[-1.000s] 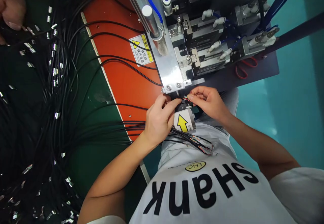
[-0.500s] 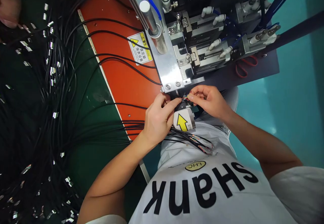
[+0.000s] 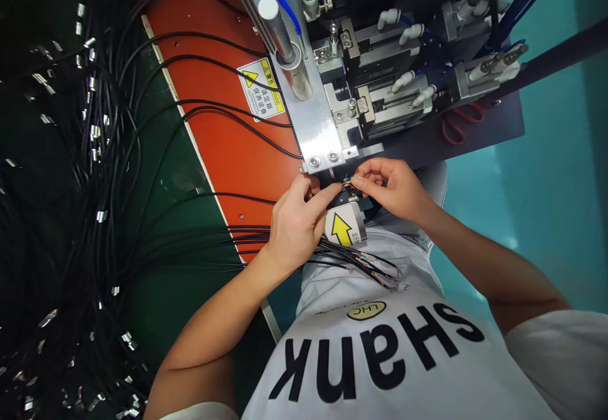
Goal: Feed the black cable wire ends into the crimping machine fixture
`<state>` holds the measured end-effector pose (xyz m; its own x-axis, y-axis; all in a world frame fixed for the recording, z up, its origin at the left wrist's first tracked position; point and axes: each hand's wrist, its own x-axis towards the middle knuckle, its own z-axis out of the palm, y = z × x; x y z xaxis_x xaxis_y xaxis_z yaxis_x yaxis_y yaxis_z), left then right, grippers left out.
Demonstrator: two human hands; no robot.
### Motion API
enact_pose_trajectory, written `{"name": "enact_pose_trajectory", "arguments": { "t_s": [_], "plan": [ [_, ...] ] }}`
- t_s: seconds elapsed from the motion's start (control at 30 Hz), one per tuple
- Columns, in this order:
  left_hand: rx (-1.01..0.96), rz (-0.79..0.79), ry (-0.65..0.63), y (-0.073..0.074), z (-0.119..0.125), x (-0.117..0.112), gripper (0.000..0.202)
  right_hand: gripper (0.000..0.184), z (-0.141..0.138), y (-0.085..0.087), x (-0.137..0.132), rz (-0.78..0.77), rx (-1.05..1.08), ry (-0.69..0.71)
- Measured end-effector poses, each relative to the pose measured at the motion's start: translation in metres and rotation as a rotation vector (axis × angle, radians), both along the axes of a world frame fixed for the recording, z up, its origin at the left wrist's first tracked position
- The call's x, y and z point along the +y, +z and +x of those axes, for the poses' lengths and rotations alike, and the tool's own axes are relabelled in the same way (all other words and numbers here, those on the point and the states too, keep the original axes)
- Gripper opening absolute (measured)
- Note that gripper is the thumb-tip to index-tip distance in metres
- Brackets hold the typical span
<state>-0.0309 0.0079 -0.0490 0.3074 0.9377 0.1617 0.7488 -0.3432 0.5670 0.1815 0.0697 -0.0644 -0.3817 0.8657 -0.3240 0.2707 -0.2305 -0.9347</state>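
Observation:
Thin coloured wires (image 3: pixel 348 183), the bared end of a black cable, run between my two hands at the front edge of the machine. My left hand (image 3: pixel 299 220) pinches the cable end with thumb and forefinger; its other fingers are curled and partly hidden. From the right, my right hand (image 3: pixel 387 185) grips the tips of the wires between thumb and forefinger. Just below the fingertips sits a metal cover with a yellow arrow label (image 3: pixel 342 227). A bundle of black cables (image 3: pixel 356 255) with stripped, coloured ends passes under my left hand and lies toward my shirt.
The machine (image 3: pixel 318 128) with its metal plate, cylinders and blue air hoses stands just beyond my hands. An orange base plate (image 3: pixel 228 154) carries several black cables. Many cables with shiny metal connectors (image 3: pixel 97 135) heap on the green table (image 3: pixel 180 306) at left.
Another person's hand at the upper left has gone out of view. My own hands hold nearly the same position on the wires.

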Motion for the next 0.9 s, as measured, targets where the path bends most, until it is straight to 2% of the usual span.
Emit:
{"name": "enact_pose_trajectory", "arguments": {
  "t_s": [0.37,0.6,0.77,0.9],
  "plan": [
    [0.023,0.011,-0.008,0.001,0.001,0.002,0.032,0.012,-0.001,-0.002,-0.001,0.033,-0.030,-0.016],
    [0.053,0.005,-0.015,0.001,0.001,0.000,0.034,0.007,-0.008,0.003,-0.011,0.159,-0.168,-0.096],
    [0.032,-0.004,-0.023,0.002,0.001,0.001,0.034,0.015,-0.005,0.000,-0.010,0.035,-0.074,-0.101],
    [0.024,-0.013,-0.018,0.003,0.001,0.001,0.033,0.015,-0.007,0.002,-0.010,0.122,-0.068,-0.131]
  ]
}}
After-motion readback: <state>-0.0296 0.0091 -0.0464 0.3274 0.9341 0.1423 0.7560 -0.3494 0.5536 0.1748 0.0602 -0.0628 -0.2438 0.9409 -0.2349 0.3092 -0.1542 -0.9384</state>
